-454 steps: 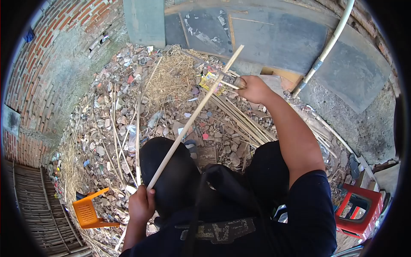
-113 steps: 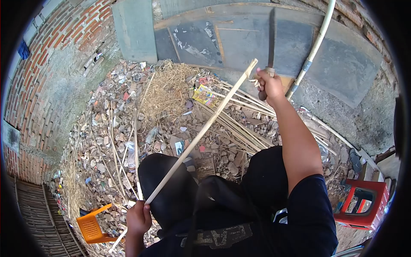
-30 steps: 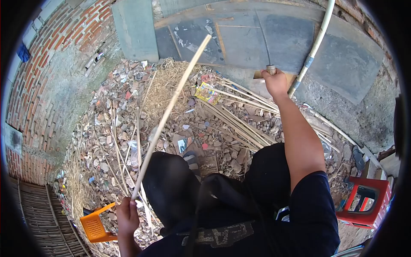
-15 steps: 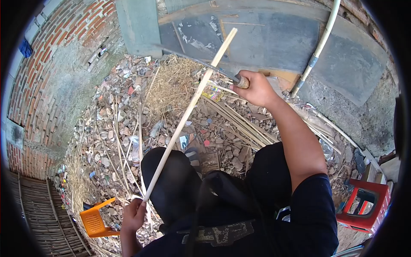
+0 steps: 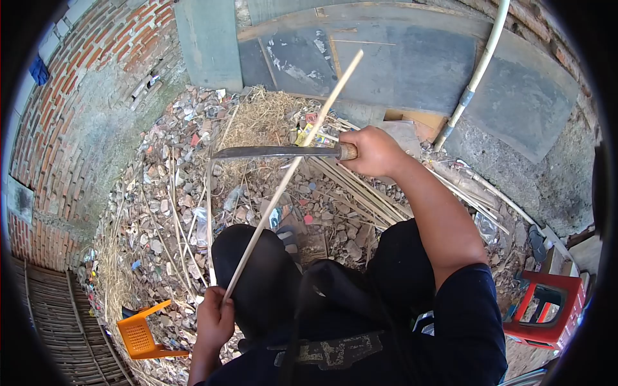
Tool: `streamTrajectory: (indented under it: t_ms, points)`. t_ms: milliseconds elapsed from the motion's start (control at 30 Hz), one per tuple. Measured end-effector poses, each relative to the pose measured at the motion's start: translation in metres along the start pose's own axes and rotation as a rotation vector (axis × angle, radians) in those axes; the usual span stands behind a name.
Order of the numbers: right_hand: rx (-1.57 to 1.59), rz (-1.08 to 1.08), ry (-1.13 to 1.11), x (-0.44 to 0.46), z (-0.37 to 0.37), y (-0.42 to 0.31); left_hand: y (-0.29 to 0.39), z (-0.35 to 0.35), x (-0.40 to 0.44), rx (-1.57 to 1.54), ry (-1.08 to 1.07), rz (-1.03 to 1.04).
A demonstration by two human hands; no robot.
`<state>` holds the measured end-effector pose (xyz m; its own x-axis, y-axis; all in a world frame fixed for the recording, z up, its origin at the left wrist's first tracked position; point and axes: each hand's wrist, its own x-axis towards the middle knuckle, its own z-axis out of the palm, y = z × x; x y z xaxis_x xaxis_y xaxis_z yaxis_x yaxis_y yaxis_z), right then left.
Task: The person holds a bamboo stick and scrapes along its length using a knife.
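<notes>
My left hand (image 5: 215,320) is closed around the lower end of a long pale bamboo strip (image 5: 264,219), beside my left knee. The strip slants up and away to the right across the middle of the view. My right hand (image 5: 372,152) grips the wooden handle of a machete (image 5: 277,152). Its dark blade lies nearly level, pointing left, and crosses the strip at its upper half. Whether the edge touches or bites into the strip I cannot tell.
Rubble covers the ground, with a heap of dry shavings (image 5: 261,119) ahead. A bundle of bamboo strips (image 5: 360,190) lies beyond my knees. An orange plastic chair (image 5: 140,336) stands at left, a red plastic stool (image 5: 547,312) at right. A brick wall (image 5: 84,96) rises on the left.
The machete has swung from pointing up and left to nearly level, its blade lower. My right hand has come down slightly. My left hand has shifted a little right and up with the strip.
</notes>
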<state>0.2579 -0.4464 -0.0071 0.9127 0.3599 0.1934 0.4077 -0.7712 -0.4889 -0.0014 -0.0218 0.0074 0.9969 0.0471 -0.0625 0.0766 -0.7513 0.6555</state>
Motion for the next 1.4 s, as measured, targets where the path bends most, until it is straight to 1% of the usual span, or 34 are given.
streamTrajectory:
  t_ms: [100,133,233,300,400,500,600,667,700,800,900,933,1000,1033,1067,1167,1200,1267,1367,1400]
  points:
    - [-0.056,0.053,-0.038,-0.001,-0.005,0.007,-0.001,-0.011,-0.009,0.236,0.004,-0.030]
    - [-0.046,0.040,-0.018,-0.002,-0.003,0.010,-0.010,-0.012,-0.012,0.271,-0.031,-0.073]
    - [-0.035,0.006,0.021,0.000,0.004,0.014,-0.015,-0.018,-0.017,0.217,-0.106,-0.083]
    - [-0.062,0.002,0.008,0.001,0.003,0.007,-0.009,-0.012,-0.016,0.161,-0.086,-0.068]
    - [-0.070,-0.006,-0.102,0.000,0.000,-0.015,0.000,0.001,-0.010,0.167,-0.035,-0.024]
    - [-0.153,-0.030,-0.167,0.000,0.003,-0.025,0.003,0.004,-0.005,0.210,-0.004,0.005]
    - [0.051,0.088,-0.106,0.009,0.022,0.010,-0.007,0.007,-0.006,0.202,0.039,0.036]
    - [0.041,0.165,-0.061,0.011,0.026,0.030,-0.009,0.008,-0.006,0.235,0.055,0.057]
    - [0.037,0.201,-0.038,0.013,0.022,0.027,-0.010,0.008,-0.006,0.253,0.065,0.068]
    - [0.036,0.146,-0.051,0.005,0.015,0.007,-0.009,0.005,-0.006,0.142,0.021,-0.018]
    - [-0.150,0.011,-0.146,0.002,0.007,-0.019,-0.012,0.010,-0.005,0.103,0.026,-0.026]
    - [-0.132,0.038,-0.215,0.005,0.003,-0.019,-0.015,0.013,-0.004,0.153,0.055,0.008]
    - [0.035,0.194,-0.136,0.012,0.018,0.011,-0.021,0.019,-0.007,0.245,0.120,0.069]
    - [0.112,0.269,-0.085,0.016,0.028,0.032,-0.020,0.018,-0.008,0.235,0.107,0.052]
    - [0.121,0.300,-0.034,0.020,0.038,0.052,-0.016,0.015,-0.008,0.226,0.097,0.039]
    - [0.112,0.262,0.006,0.014,0.029,0.042,-0.009,0.009,-0.008,0.206,0.057,0.004]
    - [0.078,0.201,-0.012,0.011,0.026,0.035,-0.009,0.008,-0.008,0.199,0.038,-0.009]
    - [0.012,0.092,-0.046,0.004,0.016,0.013,-0.010,0.012,-0.007,0.240,0.051,0.029]
    - [-0.312,0.038,-0.225,0.002,0.006,-0.026,-0.014,0.013,-0.001,0.350,0.084,0.126]
    - [-0.227,0.115,-0.277,0.007,0.004,-0.028,-0.016,0.012,-0.003,0.396,0.101,0.156]
